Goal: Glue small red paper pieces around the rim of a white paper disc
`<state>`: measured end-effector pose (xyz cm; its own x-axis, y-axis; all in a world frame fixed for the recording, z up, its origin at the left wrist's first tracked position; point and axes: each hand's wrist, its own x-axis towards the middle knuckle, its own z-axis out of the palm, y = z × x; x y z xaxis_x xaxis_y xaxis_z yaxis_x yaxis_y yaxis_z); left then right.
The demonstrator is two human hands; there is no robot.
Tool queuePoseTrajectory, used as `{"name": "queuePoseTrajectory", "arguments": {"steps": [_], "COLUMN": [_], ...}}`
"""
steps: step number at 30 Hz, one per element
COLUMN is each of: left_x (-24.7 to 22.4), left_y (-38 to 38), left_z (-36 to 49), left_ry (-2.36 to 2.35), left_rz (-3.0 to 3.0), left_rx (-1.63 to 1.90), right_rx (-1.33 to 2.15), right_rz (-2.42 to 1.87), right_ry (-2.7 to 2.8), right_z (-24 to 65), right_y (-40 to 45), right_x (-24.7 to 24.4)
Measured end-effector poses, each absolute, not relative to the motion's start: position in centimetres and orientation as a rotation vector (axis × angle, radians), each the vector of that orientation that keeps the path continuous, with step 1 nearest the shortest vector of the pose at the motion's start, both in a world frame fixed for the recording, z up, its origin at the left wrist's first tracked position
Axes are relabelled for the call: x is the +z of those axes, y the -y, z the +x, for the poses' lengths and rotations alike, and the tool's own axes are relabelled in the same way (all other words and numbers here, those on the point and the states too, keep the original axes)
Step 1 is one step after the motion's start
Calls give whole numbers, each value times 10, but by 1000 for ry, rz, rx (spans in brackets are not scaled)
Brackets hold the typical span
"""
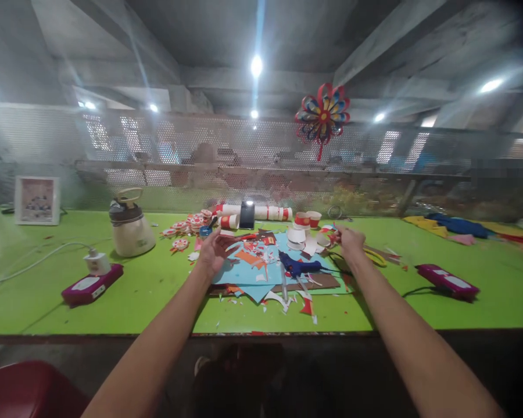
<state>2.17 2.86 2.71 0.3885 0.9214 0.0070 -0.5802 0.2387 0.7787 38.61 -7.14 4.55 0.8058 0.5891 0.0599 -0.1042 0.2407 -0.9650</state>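
My left hand (212, 254) is over the left edge of light-blue paper (248, 273), fingers apart and nothing visible in them. To the right, the fingers of my right hand (351, 242) are pinched together by a small red-and-white scrap (328, 229); what they hold is too small to make out. Between the hands lie a blue hot glue gun (300, 265), an orange paper strip (250, 259) and loose cuttings. Cut white paper cup pieces (296, 237) are left of my right hand. Yellow-handled scissors (376, 256) seem to lie beside my right wrist.
Behind are a row of stacked paper cups (276, 212), a phone (247, 215) and red-and-white paper flowers (192, 223). A kettle-like jug (131, 229) stands left. Purple power strips (93, 284) lie on both sides, with cables. A paper pinwheel flower (323, 116) hangs on the mesh.
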Motion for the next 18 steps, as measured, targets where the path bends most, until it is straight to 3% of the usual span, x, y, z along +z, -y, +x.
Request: {"name": "queuePoseTrajectory", "arguments": {"steps": [6,12,18], "left_x": [26,30,34], "left_y": [-36,-34,-32], "left_z": [19,21,24], "left_ry": [-534,-567,-617], "left_rz": [789,805,790], "left_rx": [1193,1182,1116], "right_rx": [579,409,239], "right_rz": [-1715,-2063,-2241], "right_ry": [821,1095,1383], "right_z": [409,441,440], "right_y": [91,111,138], "right_x": [86,133,108]}}
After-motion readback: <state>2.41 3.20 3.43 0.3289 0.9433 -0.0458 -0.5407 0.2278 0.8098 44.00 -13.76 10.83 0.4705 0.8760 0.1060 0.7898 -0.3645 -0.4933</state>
